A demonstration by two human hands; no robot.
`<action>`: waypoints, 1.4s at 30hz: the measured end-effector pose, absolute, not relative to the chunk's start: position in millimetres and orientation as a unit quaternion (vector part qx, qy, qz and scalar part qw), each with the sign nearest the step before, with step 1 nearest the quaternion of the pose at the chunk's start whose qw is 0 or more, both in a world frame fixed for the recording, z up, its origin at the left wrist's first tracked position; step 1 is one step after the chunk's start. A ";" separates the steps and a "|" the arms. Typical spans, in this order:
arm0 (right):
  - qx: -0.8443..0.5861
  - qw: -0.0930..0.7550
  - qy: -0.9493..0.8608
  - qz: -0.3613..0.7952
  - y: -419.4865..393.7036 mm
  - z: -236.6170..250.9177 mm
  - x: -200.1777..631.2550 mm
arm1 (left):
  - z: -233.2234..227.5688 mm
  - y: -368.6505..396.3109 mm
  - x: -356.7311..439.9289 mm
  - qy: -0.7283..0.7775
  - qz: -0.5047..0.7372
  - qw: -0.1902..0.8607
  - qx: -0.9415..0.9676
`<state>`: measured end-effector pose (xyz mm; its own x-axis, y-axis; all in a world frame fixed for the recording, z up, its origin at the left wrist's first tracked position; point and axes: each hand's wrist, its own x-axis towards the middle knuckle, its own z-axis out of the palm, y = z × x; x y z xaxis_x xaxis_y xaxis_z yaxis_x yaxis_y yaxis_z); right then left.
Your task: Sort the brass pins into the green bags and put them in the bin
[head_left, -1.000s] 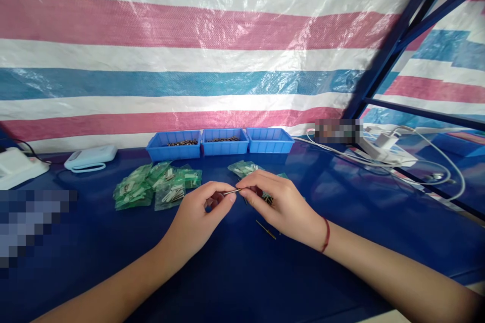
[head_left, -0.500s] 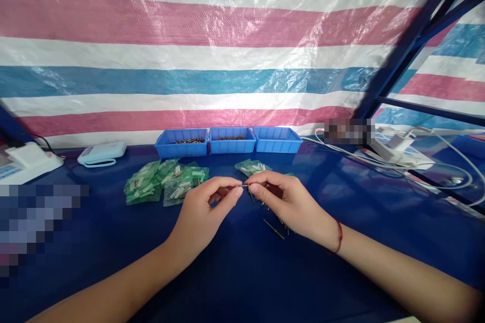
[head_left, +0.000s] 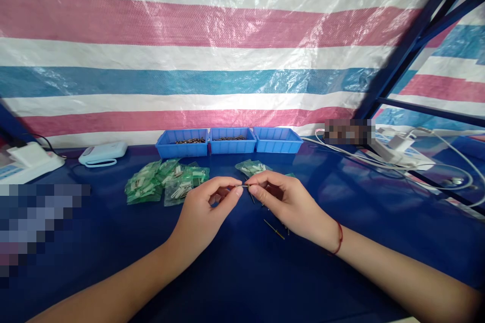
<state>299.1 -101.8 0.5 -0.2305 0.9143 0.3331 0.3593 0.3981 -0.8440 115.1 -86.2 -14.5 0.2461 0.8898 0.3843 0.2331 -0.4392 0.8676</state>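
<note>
Between my two hands a thin metal pin (head_left: 244, 185) is held level. My left hand (head_left: 206, 212) pinches its left end between thumb and index finger. My right hand (head_left: 286, 202) pinches the other end the same way, with the fingertips of both hands nearly touching. Most of the pin is hidden by the fingers. Below my right hand a loose metal pin (head_left: 274, 229) with a brass-coloured end lies on the blue table (head_left: 242, 277). A few more pins are partly hidden under that hand.
Green-tinted plastic bags (head_left: 146, 181) of small parts lie left, another bag (head_left: 252, 167) behind my hands. At the back stand blue bins, the left (head_left: 182, 150) and middle (head_left: 232, 146) with small metal parts, and the right bin (head_left: 278, 146). White cables (head_left: 341, 149) run at right.
The hands have stayed almost in place, still pinching the pin. Only a very slight shift of the whole view shows.
</note>
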 end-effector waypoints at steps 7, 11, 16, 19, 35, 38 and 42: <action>-0.445 0.470 -0.722 0.246 -104.9 -0.6 299.4 | -16.2 -84.1 116.3 0.415 0.422 0.380 0.711; -0.435 0.479 -0.757 0.095 -87.7 14.2 303.4 | -24.3 -81.1 116.5 0.429 0.385 0.410 0.706; -0.509 0.444 -0.732 -0.082 -13.7 32.3 310.8 | -28.8 -76.7 112.6 0.435 0.375 0.443 0.688; -0.521 0.394 -0.754 -0.070 13.5 29.5 312.7 | -28.5 -73.5 109.6 0.429 0.367 0.451 0.692; -0.455 0.087 -0.882 -0.080 -94.0 -12.9 306.2 | -28.1 -72.0 112.3 0.442 0.340 0.409 0.722; -0.456 0.103 -0.882 -0.053 -93.6 -12.9 306.8 | -28.8 -71.5 113.1 0.443 0.339 0.399 0.728; -0.462 0.143 -0.875 -0.001 -96.1 -12.5 306.0 | -27.4 -72.3 115.0 0.440 0.336 0.390 0.736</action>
<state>306.0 -96.1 -12.5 -0.5329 0.8081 0.2510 0.8087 0.5737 -0.1299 115.0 -72.3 -27.4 0.3876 0.9094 0.1507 0.3857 -0.3084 0.8696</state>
